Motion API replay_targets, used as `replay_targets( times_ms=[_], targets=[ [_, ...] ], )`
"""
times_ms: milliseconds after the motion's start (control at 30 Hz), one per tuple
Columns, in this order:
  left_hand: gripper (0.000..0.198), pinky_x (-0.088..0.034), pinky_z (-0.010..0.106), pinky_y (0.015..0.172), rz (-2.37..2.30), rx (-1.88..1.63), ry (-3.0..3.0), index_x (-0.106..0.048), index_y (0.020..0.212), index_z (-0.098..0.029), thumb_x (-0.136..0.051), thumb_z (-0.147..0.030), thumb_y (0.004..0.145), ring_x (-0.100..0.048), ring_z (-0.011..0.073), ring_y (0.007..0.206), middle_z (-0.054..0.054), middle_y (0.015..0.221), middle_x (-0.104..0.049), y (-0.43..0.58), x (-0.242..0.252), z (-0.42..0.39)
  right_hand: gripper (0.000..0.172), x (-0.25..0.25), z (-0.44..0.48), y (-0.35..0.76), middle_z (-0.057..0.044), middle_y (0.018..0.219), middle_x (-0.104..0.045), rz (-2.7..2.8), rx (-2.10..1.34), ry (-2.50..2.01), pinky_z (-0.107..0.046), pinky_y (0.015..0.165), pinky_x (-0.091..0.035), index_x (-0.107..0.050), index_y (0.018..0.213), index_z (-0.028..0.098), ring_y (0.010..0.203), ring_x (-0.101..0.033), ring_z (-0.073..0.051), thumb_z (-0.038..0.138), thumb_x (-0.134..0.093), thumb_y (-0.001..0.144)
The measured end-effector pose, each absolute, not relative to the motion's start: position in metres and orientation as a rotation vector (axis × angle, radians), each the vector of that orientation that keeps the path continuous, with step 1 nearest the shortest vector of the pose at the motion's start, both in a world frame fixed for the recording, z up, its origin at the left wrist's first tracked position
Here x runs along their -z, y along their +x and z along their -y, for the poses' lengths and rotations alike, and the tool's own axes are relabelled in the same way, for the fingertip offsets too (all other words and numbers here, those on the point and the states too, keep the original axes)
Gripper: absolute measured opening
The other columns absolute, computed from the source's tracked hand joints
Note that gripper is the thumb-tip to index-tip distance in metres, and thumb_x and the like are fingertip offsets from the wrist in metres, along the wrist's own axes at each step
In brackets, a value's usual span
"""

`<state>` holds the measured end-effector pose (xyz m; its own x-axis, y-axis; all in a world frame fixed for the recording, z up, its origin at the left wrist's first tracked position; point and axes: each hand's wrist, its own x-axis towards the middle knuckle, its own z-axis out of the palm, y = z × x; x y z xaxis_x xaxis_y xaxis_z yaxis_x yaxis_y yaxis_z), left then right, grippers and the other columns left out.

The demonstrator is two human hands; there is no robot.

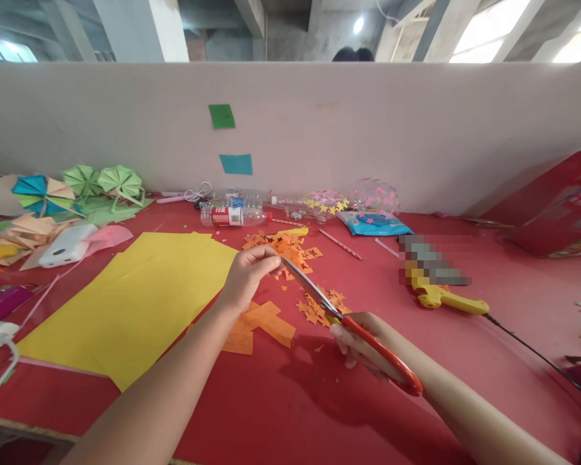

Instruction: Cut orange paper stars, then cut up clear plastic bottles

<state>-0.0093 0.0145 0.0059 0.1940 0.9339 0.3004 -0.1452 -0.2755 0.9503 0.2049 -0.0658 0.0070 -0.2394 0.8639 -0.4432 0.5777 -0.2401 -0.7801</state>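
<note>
My right hand [363, 339] grips a pair of scissors [314, 290] with red handles, its blades pointing up and left. At the blade tips, my left hand [252, 271] is closed in a pinch; what sits between thumb and finger is too small to make out. Beneath the blades lies a small pile of orange paper stars [314, 310]. Behind my left hand is a heap of orange paper scraps [290, 248]. Larger orange paper pieces [266, 320] lie below my left wrist, beside yellow paper sheets [140, 297].
A yellow glue gun [450, 300] with a black cord lies right. Plastic bottles [232, 216], a striped pencil [341, 244] and a blue packet [375, 224] are at the back, before a pale partition [290, 129]. Green paper umbrellas [121, 184] and a white power bank [68, 245] are left.
</note>
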Motion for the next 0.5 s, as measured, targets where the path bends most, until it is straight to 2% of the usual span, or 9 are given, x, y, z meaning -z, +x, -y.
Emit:
replay_targets(
  times_ms=[233, 500],
  targets=[
    [0.013, -0.041, 0.025, 0.063, -0.822, -1.293, 1.418, -0.061, 0.06, -0.017, -0.059, -0.023, 0.071, -0.051, 0.0104, 0.059, -0.001, 0.058, -0.057, -0.011, -0.009, -0.0138, 0.047, -0.0105, 0.0654, 0.2039, 0.002, 0.052, -0.056, 1.732, -1.497, -1.737, -0.016, 0.029, -0.029, -0.044, 0.062, 0.019, 0.029, -0.037, -0.003, 0.063, -0.058, 0.07],
    [0.013, -0.04, 0.025, 0.062, -0.831, -1.291, 1.422, -0.06, 0.059, -0.017, -0.059, -0.024, 0.07, -0.05, 0.0101, 0.058, -0.001, 0.057, -0.056, -0.0109, -0.0098, -0.0137, 0.045, -0.0128, 0.0659, 0.2032, 0.002, 0.049, -0.055, 1.716, -1.477, -1.765, -0.018, 0.029, -0.027, -0.045, 0.059, 0.019, 0.028, -0.037, -0.005, 0.061, -0.06, 0.069]
  ],
)
